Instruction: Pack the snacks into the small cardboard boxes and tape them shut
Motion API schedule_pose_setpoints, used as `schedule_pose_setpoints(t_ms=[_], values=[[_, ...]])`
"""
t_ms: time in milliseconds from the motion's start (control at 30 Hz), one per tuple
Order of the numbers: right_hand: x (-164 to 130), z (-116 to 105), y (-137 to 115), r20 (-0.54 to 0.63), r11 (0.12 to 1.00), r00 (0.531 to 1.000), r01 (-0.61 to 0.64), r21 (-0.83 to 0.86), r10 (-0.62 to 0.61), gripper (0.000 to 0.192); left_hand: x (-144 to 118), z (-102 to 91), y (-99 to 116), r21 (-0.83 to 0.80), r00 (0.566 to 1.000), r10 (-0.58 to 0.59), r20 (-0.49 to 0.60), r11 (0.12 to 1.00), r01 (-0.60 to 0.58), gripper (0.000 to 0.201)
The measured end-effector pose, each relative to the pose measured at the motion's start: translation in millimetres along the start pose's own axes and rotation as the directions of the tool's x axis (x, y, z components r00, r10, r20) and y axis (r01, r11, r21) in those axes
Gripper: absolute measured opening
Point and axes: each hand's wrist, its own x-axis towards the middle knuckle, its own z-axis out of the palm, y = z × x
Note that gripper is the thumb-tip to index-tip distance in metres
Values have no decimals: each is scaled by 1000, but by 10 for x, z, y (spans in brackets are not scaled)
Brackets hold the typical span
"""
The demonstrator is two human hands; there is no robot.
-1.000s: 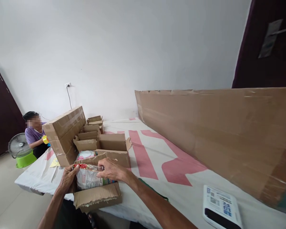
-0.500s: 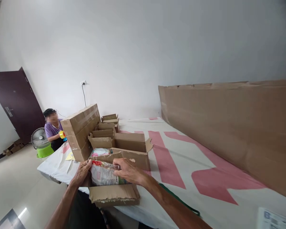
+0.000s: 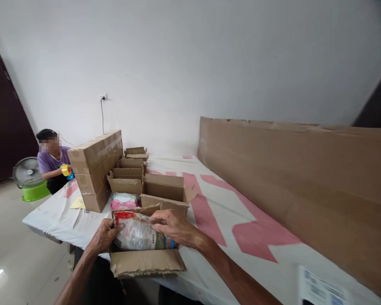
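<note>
An open cardboard box [image 3: 147, 263] stands at the near edge of the table, its front flap folded outward. In it lies a printed plastic bag [image 3: 139, 236], shiny and mostly white, with red along its upper edge and green and blue at the right. My left hand [image 3: 105, 236] pinches the bag's upper left corner, thumb on top. With curled fingers, my right hand [image 3: 174, 228] grips the bag's clear upper edge on the right. A pink-and-white package [image 3: 124, 201] rests just behind the box.
Several open boxes [image 3: 164, 186] stand behind, beside a stack of taped cartons [image 3: 94, 169]. A long cardboard sheet [image 3: 288, 186] leans along the wall. A person [image 3: 53, 161] at the left holds a yellow tape roll [image 3: 66, 170] near a fan [image 3: 30, 171]. A printed label [image 3: 320, 288] lies at lower right.
The view has turned to the right, so the surroundings sit further left. Both hands keep hold of the bag, and its red upper edge shows more.
</note>
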Motion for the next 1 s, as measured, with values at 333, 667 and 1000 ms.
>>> schedule_pose_setpoints(t_ms=[333,667,1000], values=[[43,-41,54,-150,984,983,-79,162,104,22,96,-96,49,56,995,-89,51,995,86,49],[-184,39,-6,-590,964,774,-97,248,230,64,37,-4,74,189,920,248,-304,962,-197,48],[-360,522,-371,-337,517,882,130,846,329,66,-245,483,9,710,458,837,301,124,-693,61]])
